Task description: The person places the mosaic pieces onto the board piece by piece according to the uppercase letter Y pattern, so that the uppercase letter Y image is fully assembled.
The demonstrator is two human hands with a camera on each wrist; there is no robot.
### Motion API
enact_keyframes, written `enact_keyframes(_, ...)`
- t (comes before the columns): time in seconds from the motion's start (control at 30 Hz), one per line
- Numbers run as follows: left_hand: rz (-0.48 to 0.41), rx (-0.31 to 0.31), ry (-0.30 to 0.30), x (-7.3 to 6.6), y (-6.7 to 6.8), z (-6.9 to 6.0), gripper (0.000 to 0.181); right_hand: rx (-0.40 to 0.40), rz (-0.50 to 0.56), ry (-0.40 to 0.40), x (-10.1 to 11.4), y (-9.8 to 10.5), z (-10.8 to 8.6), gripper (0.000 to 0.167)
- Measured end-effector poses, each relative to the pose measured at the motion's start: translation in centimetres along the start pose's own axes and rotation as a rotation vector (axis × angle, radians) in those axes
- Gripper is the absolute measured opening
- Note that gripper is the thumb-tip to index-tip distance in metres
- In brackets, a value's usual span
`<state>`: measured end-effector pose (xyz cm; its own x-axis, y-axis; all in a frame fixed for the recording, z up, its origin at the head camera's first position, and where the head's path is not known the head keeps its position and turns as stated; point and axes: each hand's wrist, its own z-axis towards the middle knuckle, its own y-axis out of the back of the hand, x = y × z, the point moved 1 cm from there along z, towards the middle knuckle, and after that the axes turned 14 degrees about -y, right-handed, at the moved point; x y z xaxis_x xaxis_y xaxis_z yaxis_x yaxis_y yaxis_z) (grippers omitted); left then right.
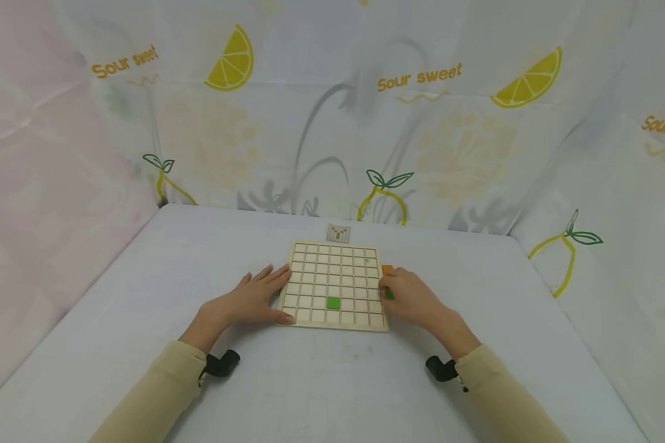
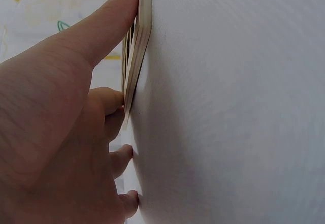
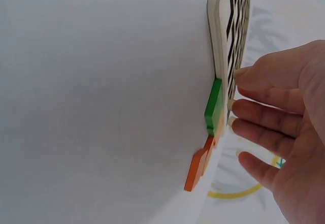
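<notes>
Grid board (image 1: 321, 280) on white table (image 1: 332, 387), surface running past every edge; left hand (image 1: 250, 299), fingers spread, touching left edge; right hand (image 1: 412, 296) by right edge, near green tile (image 3: 214, 106), grip cannot be told

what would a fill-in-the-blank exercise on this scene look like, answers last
The square tile on the wooden grid board is ____.
The loose tiles beside the board are green and ____.
The hand nearer these tiles is the person's ____ one.
The printed words read "Sour ____".
Missing words: green; orange; right; sweet
</notes>
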<state>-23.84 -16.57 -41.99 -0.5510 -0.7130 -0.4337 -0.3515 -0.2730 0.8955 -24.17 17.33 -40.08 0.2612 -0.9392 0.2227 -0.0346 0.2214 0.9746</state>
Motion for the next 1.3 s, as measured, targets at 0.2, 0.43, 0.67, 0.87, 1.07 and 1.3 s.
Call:
enact_keyframes(0.2, 0.004, 0.007, 0.005, -0.1, 0.0, 0.0, 0.108, 0.015, -0.030, -0.029, -0.7, -0.2, -0.1, 0.015)
enact_keyframes(0.43, 0.001, 0.004, 0.004, 0.0, 0.1, 0.1, 0.109, 0.006, -0.039, -0.012, -1.1, 0.0, -0.4, 0.019)
enact_keyframes(0.67, -0.006, 0.004, -0.002, -0.1, 0.0, 0.2, 0.109, -0.023, -0.039, 0.016, -1.3, -0.1, -0.6, 0.015)
enact_keyframes(0.87, -0.015, 0.000, -0.004, -0.2, 0.0, 0.1, 0.109, -0.032, -0.037, 0.022, -1.5, -0.3, -0.6, 0.014)
enact_keyframes(1.07, 0.001, -0.003, 0.001, 0.1, -0.2, 0.0, 0.109, -0.028, -0.041, 0.024, -1.6, -0.3, -0.6, 0.013)
enact_keyframes(1.3, -0.006, -0.013, -0.001, 0.2, -0.2, 0.0, 0.109, -0.017, -0.045, 0.010, -1.7, -0.2, -0.7, 0.013)
